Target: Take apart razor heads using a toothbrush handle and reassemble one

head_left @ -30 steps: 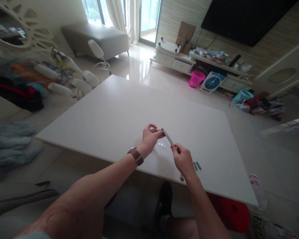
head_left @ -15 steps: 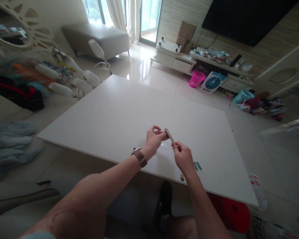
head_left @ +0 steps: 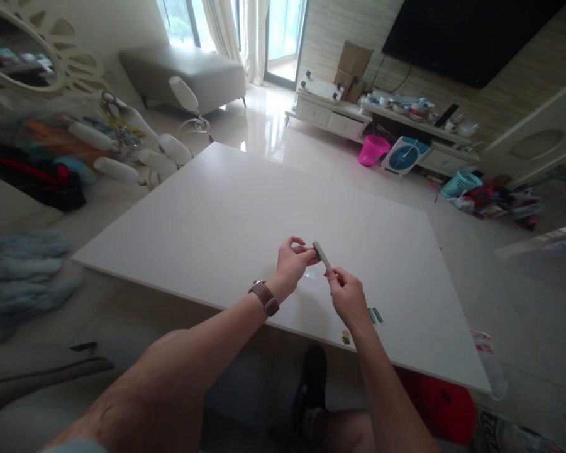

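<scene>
Both my hands meet over the near part of a large white table point(head_left: 217, 214). My right hand point(head_left: 346, 299) pinches the lower end of a small flat grey stick point(head_left: 321, 255) that tilts up to the left. My left hand point(head_left: 292, 264), with a brown watch strap on its wrist, pinches the stick's upper end with thumb and fingertips. A small clear plastic piece point(head_left: 311, 274) lies on the table under the hands. Two small green pieces point(head_left: 374, 315) lie to the right of my right hand, and a tiny yellow item point(head_left: 345, 337) sits at the table's near edge.
A grey sofa point(head_left: 188, 69) stands by the window at the back. A low white TV cabinet point(head_left: 330, 116), a pink basket point(head_left: 373, 150), a blue fan point(head_left: 403, 155) and a teal basket point(head_left: 458, 184) line the far wall. Clutter and white cushions point(head_left: 122, 148) fill the left. My black shoe point(head_left: 311, 384) shows under the table.
My left hand has moved slightly right and closed in on the stick's upper end; a dark green tip seen there earlier no longer shows. The right hand stays nearly still.
</scene>
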`<state>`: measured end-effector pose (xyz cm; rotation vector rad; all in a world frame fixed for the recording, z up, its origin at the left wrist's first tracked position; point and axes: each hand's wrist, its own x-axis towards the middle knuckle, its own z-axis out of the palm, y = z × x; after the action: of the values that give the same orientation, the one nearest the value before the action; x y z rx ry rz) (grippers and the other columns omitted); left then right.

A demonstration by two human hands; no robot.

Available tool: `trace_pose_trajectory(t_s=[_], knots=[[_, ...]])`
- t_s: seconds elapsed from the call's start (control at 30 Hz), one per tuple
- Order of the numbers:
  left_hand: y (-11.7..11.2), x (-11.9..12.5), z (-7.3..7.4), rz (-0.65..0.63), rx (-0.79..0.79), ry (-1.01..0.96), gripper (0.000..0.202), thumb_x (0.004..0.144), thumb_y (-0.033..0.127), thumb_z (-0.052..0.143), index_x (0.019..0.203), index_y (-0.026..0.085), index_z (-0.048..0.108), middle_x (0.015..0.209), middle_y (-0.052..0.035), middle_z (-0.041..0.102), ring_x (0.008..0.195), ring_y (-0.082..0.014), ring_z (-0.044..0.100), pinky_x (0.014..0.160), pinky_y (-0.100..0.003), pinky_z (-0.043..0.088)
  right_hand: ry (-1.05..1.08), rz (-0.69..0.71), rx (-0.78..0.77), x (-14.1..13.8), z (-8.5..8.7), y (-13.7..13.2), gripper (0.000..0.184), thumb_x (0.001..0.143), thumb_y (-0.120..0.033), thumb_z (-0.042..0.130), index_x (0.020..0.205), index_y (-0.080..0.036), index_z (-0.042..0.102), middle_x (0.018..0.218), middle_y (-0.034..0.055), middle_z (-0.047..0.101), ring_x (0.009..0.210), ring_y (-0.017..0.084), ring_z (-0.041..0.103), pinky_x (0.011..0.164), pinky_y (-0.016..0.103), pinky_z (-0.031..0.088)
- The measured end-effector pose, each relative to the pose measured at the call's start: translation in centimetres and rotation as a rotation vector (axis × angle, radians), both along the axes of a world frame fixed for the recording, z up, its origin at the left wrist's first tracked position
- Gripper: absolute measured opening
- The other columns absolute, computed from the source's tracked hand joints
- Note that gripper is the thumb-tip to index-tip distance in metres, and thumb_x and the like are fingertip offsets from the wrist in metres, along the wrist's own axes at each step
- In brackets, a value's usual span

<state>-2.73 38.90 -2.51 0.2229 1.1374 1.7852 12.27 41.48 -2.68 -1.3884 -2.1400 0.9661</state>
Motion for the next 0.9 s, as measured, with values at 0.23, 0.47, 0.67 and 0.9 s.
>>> trace_pose_trajectory(t_s=[0.23, 0.47, 0.67, 0.9], knots=[[-0.3, -0.8, -0.3, 0.037, -0.010, -0.008, 0.039, 0.068, 0.002, 0.074, 0.088, 0.018, 0.045, 0.072, -0.0023, 0.070, 0.071, -0.0146, 0.070, 0.083, -0.042, 0.060, -0.007, 0.024, -0.048, 0.9, -0.6, 0.0, 0.045, 0.091, -0.057, 0.050, 0.083, -0.018, 0.070, 0.054, -0.0019, 0.049, 0.053, 0.013, 0.044, 0.052, 0.026, 0.029], [-0.3, -1.2, -0.4, 0.043, 0.002, 0.063, 0.038, 0.068, 0.006, 0.076, 0.087, 0.018, 0.046, 0.072, -0.0026, 0.070, 0.072, -0.0162, 0.071, 0.082, -0.042, 0.060, -0.003, 0.033, -0.072, 1.3, -0.7, -0.1, 0.046, 0.091, -0.058, 0.050, 0.082, -0.018, 0.069, 0.054, -0.0017, 0.049, 0.053, 0.014, 0.045, 0.051, 0.026, 0.030], [0.1, 0.0, -0.6, -0.005, 0.029, 0.170, 0.036, 0.067, 0.011, 0.077, 0.085, 0.018, 0.048, 0.069, -0.0017, 0.070, 0.065, -0.0161, 0.069, 0.074, -0.040, 0.061, 0.025, -0.018, -0.043, 0.4, -0.3, 0.2, 0.047, 0.091, -0.059, 0.049, 0.081, -0.017, 0.068, 0.054, -0.0025, 0.047, 0.052, 0.013, 0.042, 0.051, 0.026, 0.028], [-0.2, -0.6, -0.5, 0.034, 0.004, 0.120, 0.035, 0.067, 0.008, 0.074, 0.087, 0.018, 0.047, 0.070, -0.0014, 0.070, 0.068, -0.0153, 0.069, 0.077, -0.040, 0.061, 0.011, 0.015, -0.075, 1.2, -0.8, 0.0, 0.046, 0.091, -0.059, 0.048, 0.081, -0.018, 0.067, 0.054, -0.0028, 0.047, 0.052, 0.013, 0.042, 0.051, 0.026, 0.028]])
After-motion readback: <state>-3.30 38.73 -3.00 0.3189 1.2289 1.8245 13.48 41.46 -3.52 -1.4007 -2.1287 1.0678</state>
